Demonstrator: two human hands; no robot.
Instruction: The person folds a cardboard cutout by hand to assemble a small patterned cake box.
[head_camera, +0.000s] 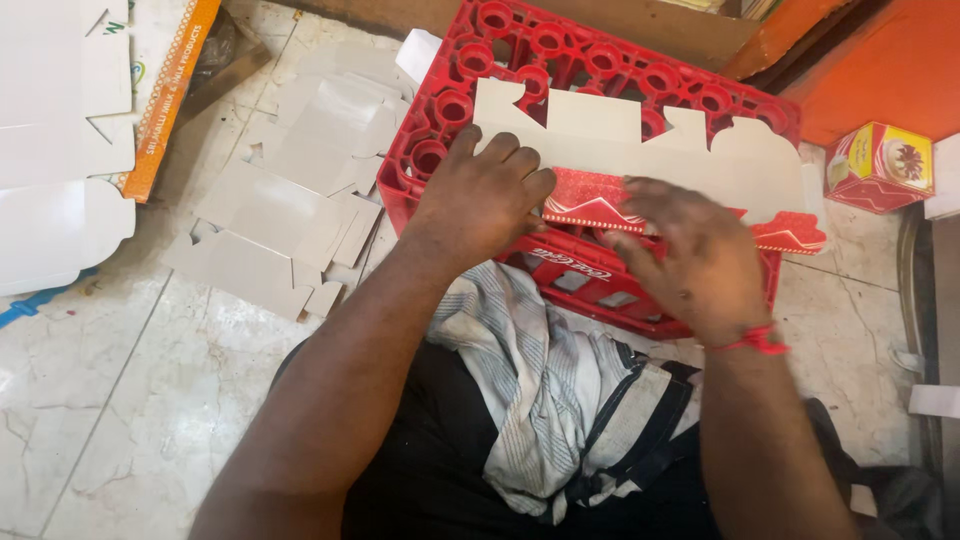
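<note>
Hands flat on a die-cut carton blank (640, 150) atop the red crate (470, 75) — left hand (485, 195) pressing, right hand (690, 255) creasing its near red flap — neither grasping.

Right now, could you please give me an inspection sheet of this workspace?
Surface: upturned red plastic crate serves as the bench, on a pale marble floor.
Job's things: flat die-cut carton blank, grey side up, lies across the crate; its red printed flap is folded toward the person.
Clutter: stack of flat grey blanks on the floor left of the crate; one made-up red and yellow box at right.
Hands: left hand presses flat on the blank; right hand is at the red flap, blurred.
Cables: nothing seen.
Surroundings: striped cloth on the lap; orange wall at upper right.
</note>
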